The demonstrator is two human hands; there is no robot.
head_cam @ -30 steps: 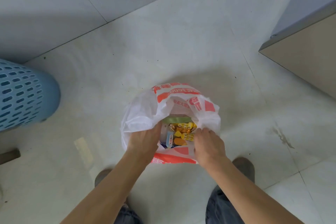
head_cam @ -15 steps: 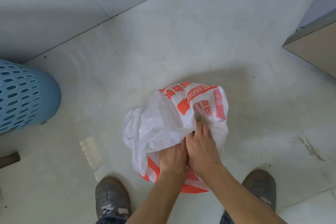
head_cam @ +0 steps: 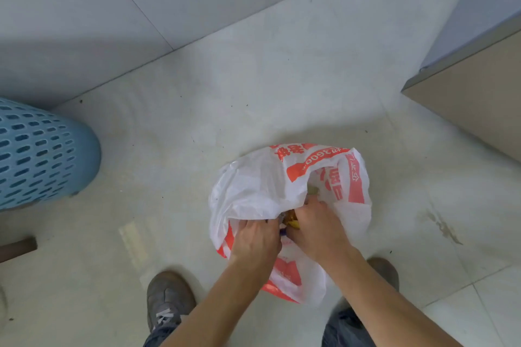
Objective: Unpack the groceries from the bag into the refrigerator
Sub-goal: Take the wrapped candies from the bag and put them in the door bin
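Mainly, the risk is the bag [head_cam: 253, 186] itself: thin film, slumped on the floor [head_cam: 225, 93], mouth half collapsed over the groceries [head_cam: 291, 220] (only a scrap of yellow-orange packaging shows in the opening). If the right hand [head_cam: 318, 231] pulls something up while film is draped over it, the film likely drags along. The bag could then tip and spill small packets onto the floor. A sharp packet corner could also tear the film if yanked.

Second risk: blind grab. Contents are mostly hidden, so the person may pinch film together with a packet, or lift one item and knock out another.

Third: no refrigerator identifiable in view. A beige unit [head_cam: 479, 98] stands well apart at upper right, but what it is can't be told. Each item probably means a carry away from the bag.

Hands: close together at the near side of the bag's mouth, almost touching. Left hand [head_cam: 256, 242] has its fingers curled under the white film edge, gripping it and holding the mouth apart. Right hand is pushed into the opening, fingers bent down among the contents, tips hidden; cannot tell whether it has hold of anything. Nothing is lifted out yet.

Bag sits on the floor just ahead of the person's shoe [head_cam: 169, 298], well apart from the blue basket [head_cam: 36, 155] at left.
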